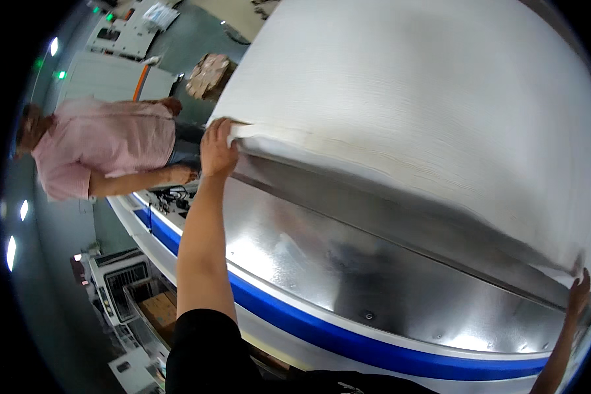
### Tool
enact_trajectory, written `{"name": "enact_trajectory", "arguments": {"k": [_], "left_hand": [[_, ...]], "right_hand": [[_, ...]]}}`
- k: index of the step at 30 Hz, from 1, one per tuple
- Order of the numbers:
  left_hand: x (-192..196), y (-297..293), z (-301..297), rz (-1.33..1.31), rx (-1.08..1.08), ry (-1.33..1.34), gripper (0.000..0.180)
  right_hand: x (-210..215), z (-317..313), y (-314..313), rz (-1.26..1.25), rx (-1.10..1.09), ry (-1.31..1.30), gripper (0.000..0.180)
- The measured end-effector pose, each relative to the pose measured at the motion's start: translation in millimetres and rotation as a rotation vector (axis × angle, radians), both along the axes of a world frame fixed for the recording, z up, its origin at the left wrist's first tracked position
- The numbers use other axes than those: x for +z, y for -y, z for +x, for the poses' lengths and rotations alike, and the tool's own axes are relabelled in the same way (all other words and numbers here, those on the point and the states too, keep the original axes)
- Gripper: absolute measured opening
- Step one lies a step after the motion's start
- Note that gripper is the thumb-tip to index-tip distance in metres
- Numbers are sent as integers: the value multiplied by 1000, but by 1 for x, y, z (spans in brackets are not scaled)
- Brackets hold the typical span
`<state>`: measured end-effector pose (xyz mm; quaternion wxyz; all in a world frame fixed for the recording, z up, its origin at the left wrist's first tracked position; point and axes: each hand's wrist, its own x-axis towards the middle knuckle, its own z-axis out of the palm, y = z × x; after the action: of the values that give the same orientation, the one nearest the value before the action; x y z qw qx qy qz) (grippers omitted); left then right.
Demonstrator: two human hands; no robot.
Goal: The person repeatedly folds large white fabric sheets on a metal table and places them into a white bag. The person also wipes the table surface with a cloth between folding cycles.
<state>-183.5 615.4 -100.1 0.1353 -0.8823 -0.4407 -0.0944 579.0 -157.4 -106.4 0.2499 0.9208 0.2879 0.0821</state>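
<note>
A wide white sheet (414,85), finely wrinkled and apparently in several layers, covers the upper part of the view. My left hand (218,148) grips its near-left corner, fingers bent over the top and the thumb at the edge. Far to the right, my right hand (579,292) holds the near-right corner, its fingers closed at the border and partly hard to make out. Between my hands the near edge is lifted and sags over a shiny metal surface (322,262). I cannot tell whether the sheet is cloth or paper.
The metal panel ends toward me in a white and blue rim (295,322). At the left stands another person in a pink shirt (105,144), close to the machine's end. Beyond are a brown bundle (210,75) on the floor and white machines (121,29). A cardboard box (159,314) is at lower left.
</note>
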Motion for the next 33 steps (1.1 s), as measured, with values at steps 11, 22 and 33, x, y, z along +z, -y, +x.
{"name": "enact_trajectory", "arguments": {"k": [11, 22, 33], "left_hand": [[-21, 8, -26, 48, -169, 368, 49], [-17, 1, -33, -92, -210, 547, 51], [-19, 0, -30, -86, -170, 560, 47]], "right_hand": [[55, -419, -499, 684, 859, -755, 24], [35, -590, -762, 682, 889, -1325, 18], [23, -587, -778, 639, 873, -1195, 19]]}}
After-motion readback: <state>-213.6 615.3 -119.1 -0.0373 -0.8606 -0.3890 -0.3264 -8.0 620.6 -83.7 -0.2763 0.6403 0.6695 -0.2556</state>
